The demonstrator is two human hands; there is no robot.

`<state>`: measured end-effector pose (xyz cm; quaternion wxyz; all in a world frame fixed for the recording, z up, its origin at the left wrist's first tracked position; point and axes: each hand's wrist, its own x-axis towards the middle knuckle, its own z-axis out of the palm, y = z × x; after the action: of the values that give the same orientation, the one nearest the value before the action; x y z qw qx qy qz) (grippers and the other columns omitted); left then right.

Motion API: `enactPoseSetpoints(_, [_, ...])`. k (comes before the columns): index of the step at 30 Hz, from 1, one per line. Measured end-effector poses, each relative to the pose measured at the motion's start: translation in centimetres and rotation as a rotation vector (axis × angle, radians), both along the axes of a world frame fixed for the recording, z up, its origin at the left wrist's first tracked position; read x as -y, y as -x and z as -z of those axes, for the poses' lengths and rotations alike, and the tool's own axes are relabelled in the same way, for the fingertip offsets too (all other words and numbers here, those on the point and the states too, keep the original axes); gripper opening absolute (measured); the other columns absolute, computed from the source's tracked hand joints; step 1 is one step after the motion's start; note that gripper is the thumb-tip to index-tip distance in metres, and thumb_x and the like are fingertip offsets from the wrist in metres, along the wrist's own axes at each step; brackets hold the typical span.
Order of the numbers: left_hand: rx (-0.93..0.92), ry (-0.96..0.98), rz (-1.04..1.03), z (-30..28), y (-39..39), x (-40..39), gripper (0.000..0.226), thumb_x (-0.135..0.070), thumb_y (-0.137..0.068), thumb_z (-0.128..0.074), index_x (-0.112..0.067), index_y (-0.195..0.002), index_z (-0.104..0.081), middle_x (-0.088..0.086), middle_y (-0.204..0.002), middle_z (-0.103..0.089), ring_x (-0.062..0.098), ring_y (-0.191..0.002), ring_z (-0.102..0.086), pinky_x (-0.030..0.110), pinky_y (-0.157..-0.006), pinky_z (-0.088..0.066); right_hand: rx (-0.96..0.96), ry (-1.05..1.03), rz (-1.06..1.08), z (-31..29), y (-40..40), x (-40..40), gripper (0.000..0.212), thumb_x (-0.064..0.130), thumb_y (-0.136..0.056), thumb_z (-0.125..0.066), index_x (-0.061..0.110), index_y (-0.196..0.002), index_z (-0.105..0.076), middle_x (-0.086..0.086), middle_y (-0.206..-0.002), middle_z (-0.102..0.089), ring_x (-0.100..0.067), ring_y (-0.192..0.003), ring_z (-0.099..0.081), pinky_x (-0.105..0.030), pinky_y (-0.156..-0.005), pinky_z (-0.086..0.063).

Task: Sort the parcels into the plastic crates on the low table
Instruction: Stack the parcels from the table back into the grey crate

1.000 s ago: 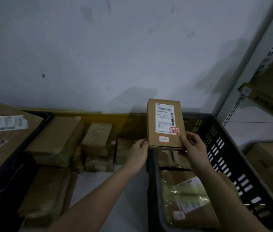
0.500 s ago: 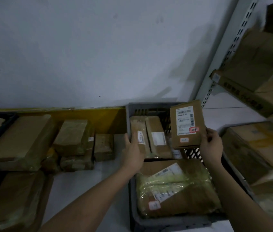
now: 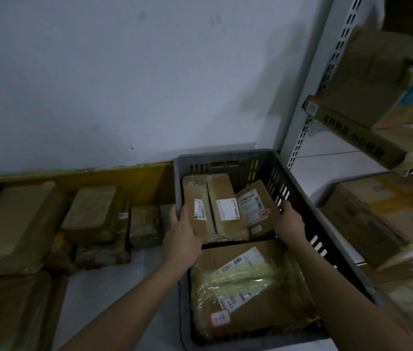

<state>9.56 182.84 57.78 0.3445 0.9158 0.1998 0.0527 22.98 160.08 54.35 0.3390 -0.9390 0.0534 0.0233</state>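
Now | my right hand (image 3: 289, 221) is gripping the small parcel (image 3: 254, 206) inside the grey crate (image 3: 228, 158) | my left hand (image 3: 181, 231) is clasping the crate's left rim

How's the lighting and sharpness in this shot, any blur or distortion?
Head view: dim overall, the parcels outside the crate are murky; soft shadows on the wall; wide-angle bending of the shelf upright; motion blur on the boxes at right.

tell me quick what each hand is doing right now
Left hand: grips the crate at its left rim.
Right hand: holds the small parcel inside the crate.
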Motion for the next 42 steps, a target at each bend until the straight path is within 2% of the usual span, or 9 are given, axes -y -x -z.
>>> enactPoseSetpoints(5, [-0.003,0.017,-0.014,0.5,-0.3,-0.2,0.073,-0.01,-0.091,-0.058,-0.028,-0.152,-0.024,0.005,-0.162,-0.009,0.033,-0.13,-0.046,0.038,-0.092,-0.046,-0.201,0.166,-0.061,2.0,-1.1,-0.2,0.025,0.033,-0.096,-0.055,0.01,-0.098,-0.063,-0.003,-0.089,-0.063,-0.017,-0.079,-0.061,-0.03,-0.065,-0.05])
enactPoseSetpoints(9, [0.003,0.0,-0.018,1.0,-0.5,-0.4,0.074,-0.009,-0.089,-0.059,-0.028,-0.152,-0.025,0.005,-0.161,-0.012,0.031,-0.124,-0.052,0.035,-0.084,-0.048,-0.278,0.223,-0.177,1.9,-1.3,-0.9,0.014,0.027,-0.097,-0.049,0.018,-0.094,-0.059,-0.003,-0.095,-0.061,-0.02,-0.088,-0.06,-0.032,-0.076,-0.048])
enactPoseSetpoints(14, [0.008,-0.001,-0.015,1.0,-0.5,-0.3,0.076,-0.006,-0.089,-0.059,-0.024,-0.154,-0.023,0.004,-0.16,-0.013,0.029,-0.121,-0.053,0.028,-0.079,-0.043,-0.405,0.239,-0.335,2.1,-2.1,-0.4,0.025,0.033,-0.095,-0.055,0.014,-0.103,-0.069,-0.008,-0.109,-0.066,-0.022,-0.096,-0.06,-0.039,-0.092,-0.051])
enactPoseSetpoints(20, [-0.07,-0.048,-0.014,0.9,-0.6,-0.4,0.082,-0.008,-0.092,-0.056,-0.025,-0.157,-0.01,0.004,-0.163,-0.004,0.03,-0.12,-0.054,0.029,-0.077,-0.044,-0.375,0.219,-0.296,1.9,-2.0,-0.6,0.029,0.027,-0.098,-0.055,0.006,-0.113,-0.068,-0.013,-0.113,-0.066,-0.026,-0.104,-0.062,-0.037,-0.095,-0.05])
enactPoseSetpoints(28, [-0.133,-0.033,-0.002,-0.2,-0.5,-0.1,0.094,-0.017,-0.096,-0.058,-0.019,-0.156,0.014,0.002,-0.165,0.005,0.03,-0.116,-0.056,0.028,-0.074,-0.043,-0.27,0.232,-0.301,1.1,-1.2,-1.1,0.018,0.027,-0.098,-0.053,0.016,-0.092,-0.065,-0.003,-0.09,-0.068,-0.019,-0.085,-0.065,-0.038,-0.084,-0.055])
enactPoseSetpoints(32, [-0.102,0.105,0.059,-0.8,0.3,-1.1,0.084,-0.025,-0.1,-0.051,-0.022,-0.157,0.011,0.001,-0.165,0.0,0.027,-0.126,-0.05,0.028,-0.084,-0.043,-0.092,0.209,-0.366,-1.2,0.0,-4.3,0.022,0.029,-0.1,-0.051,0.015,-0.105,-0.067,-0.001,-0.093,-0.066,-0.016,-0.083,-0.063,-0.034,-0.076,-0.054])
enactPoseSetpoints(36, [-0.01,0.087,0.033,-1.1,2.6,-2.9,0.063,-0.04,-0.104,-0.039,-0.026,-0.158,-0.009,0.001,-0.162,-0.02,0.023,-0.141,-0.036,0.035,-0.108,-0.035,0.043,0.033,-0.441,-5.1,2.2,-9.7,0.027,0.028,-0.099,-0.051,0.008,-0.093,-0.068,-0.011,-0.085,-0.07,-0.024,-0.076,-0.065,-0.045,-0.075,-0.057])
enactPoseSetpoints(39, [0.013,0.012,-0.074,-0.1,5.0,-6.2,0.061,-0.044,-0.102,-0.04,-0.025,-0.156,-0.019,0.002,-0.159,-0.027,0.024,-0.14,-0.038,0.04,-0.111,-0.036,0.092,-0.124,-0.523,-8.1,4.8,-14.5,0.026,0.024,-0.098,-0.051,0.009,-0.086,-0.068,-0.011,-0.083,-0.07,-0.026,-0.076,-0.066,-0.046,-0.076,-0.056])
enactPoseSetpoints(42, [-0.009,-0.052,-0.196,1.1,7.7,-10.7,0.059,-0.041,-0.099,-0.047,-0.023,-0.152,-0.029,0.007,-0.148,-0.042,0.027,-0.13,-0.046,0.045,-0.103,-0.044,0.072,-0.261,-0.631,-9.9,8.1,-19.6,0.021,0.021,-0.097,-0.054,0.014,-0.085,-0.07,-0.005,-0.083,-0.071,-0.023,-0.08,-0.067,-0.041,-0.076,-0.053])
